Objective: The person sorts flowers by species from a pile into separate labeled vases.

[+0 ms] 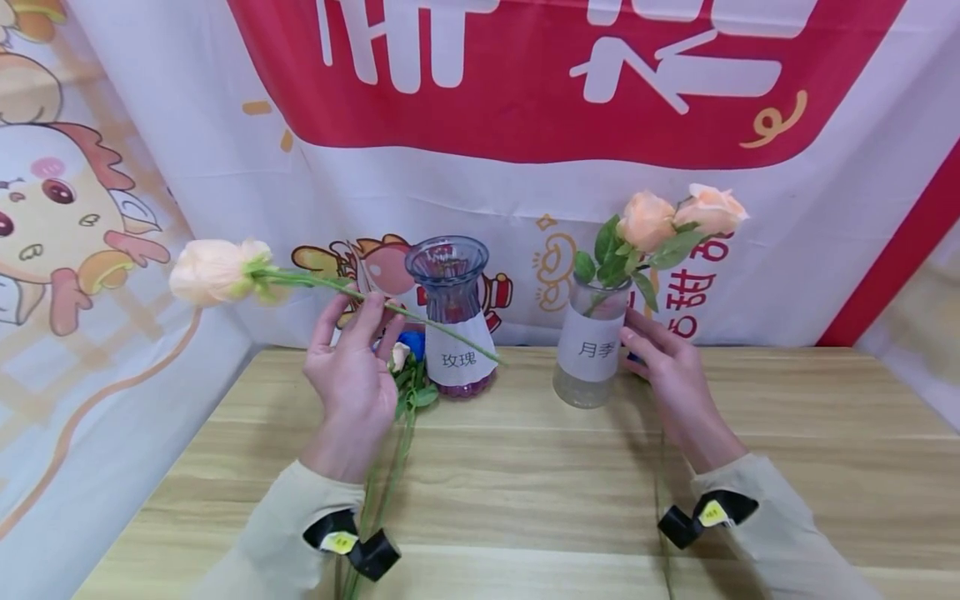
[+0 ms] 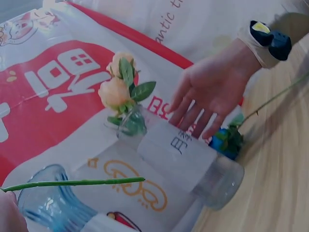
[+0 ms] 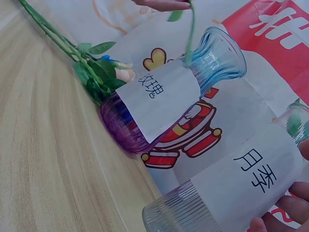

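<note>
My left hand (image 1: pixel 351 367) pinches the green stem of a pale peach rose (image 1: pixel 217 272), its bloom out to the left and its stem slanting down across the blue-and-purple glass vase (image 1: pixel 450 287). In the left wrist view the stem's cut end (image 2: pixel 130 180) overlaps that vase's mouth. Beside the labelled clear glass vase (image 1: pixel 585 387) is my right hand (image 1: pixel 671 379), with its fairly straight fingers (image 2: pixel 193 116) against the vase's right side. Two peach roses (image 1: pixel 647 222) with green leaves stand in the clear vase.
Several long-stemmed flowers lie on the wooden table (image 1: pixel 480 500) at left, one with a blue bloom (image 1: pixel 412 342). Another blue flower (image 2: pixel 226 141) lies behind the clear vase, its stem running toward the front. A printed cloth (image 1: pixel 480 187) hangs behind the vases.
</note>
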`<state>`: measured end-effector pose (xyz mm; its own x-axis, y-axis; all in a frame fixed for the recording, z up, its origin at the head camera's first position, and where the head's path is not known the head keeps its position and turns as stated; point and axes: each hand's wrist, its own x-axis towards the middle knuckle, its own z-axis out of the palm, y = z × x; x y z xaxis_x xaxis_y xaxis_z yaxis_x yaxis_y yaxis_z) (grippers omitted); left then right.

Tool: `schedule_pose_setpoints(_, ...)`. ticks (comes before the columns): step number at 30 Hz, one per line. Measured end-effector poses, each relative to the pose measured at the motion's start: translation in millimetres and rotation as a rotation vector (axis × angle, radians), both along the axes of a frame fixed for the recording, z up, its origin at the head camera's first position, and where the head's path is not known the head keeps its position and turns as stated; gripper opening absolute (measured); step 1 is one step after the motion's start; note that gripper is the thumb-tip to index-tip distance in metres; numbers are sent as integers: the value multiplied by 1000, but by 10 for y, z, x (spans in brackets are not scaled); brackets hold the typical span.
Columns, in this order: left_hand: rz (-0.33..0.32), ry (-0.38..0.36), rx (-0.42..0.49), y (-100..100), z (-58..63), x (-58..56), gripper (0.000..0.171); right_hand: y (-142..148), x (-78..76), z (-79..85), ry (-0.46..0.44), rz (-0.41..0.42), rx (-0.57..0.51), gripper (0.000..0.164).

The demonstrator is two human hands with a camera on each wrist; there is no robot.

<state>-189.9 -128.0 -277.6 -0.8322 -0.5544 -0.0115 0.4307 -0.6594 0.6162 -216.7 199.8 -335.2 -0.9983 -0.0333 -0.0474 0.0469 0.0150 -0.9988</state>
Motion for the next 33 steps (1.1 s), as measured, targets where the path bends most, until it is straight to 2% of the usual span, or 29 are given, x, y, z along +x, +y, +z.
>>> schedule_pose_setpoints(6,-28,16,-2,180,82,-29,48,-3,-3,-4,2,-2,3,71)
schedule_pose_setpoints(15,-28,61,-2,449,266,-67,35,6,-1,4,-1,2,-2,71)
schedule_pose_setpoints(22,-31,107,33,634,403,-135,28,11,-2,0,-7,0,-7,70)
schedule_pose_setpoints(33,-50,122,45,825,443,-233,28,1,-1,5,6,3,-4,69)
